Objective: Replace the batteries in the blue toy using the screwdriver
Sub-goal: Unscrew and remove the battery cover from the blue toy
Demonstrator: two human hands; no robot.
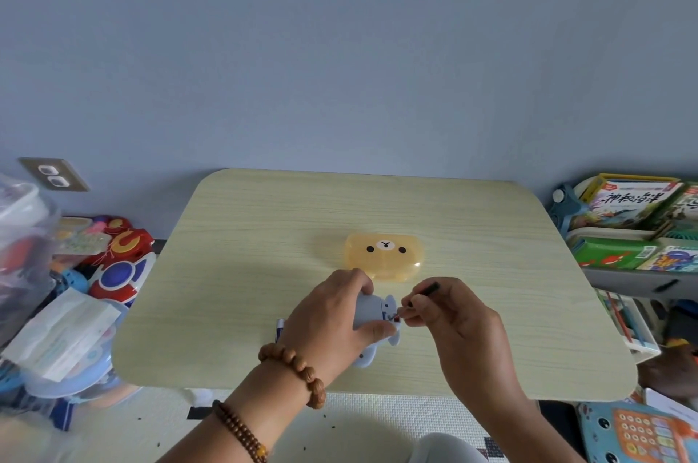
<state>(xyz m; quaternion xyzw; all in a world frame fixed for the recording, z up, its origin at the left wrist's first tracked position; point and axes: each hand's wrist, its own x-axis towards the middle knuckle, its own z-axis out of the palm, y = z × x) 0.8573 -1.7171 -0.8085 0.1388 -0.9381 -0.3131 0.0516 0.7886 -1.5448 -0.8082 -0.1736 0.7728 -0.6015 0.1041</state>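
The blue toy (374, 311) lies near the front middle of the light wooden table (264, 273), gripped by my left hand (332, 319) around its body. My right hand (457, 322) pinches a small dark-handled screwdriver (426, 290), whose tip meets the toy's open spot at its right side, where something red shows. Part of the toy pokes out below my left thumb. A battery (280, 328) lies half hidden behind my left wrist.
A yellow bear-face plastic case (383, 254) sits just behind my hands. Toys and a clear bin crowd the floor at left (113, 266). Book shelves (634, 236) stand at right, and a toy keypad (638, 432) lies at bottom right.
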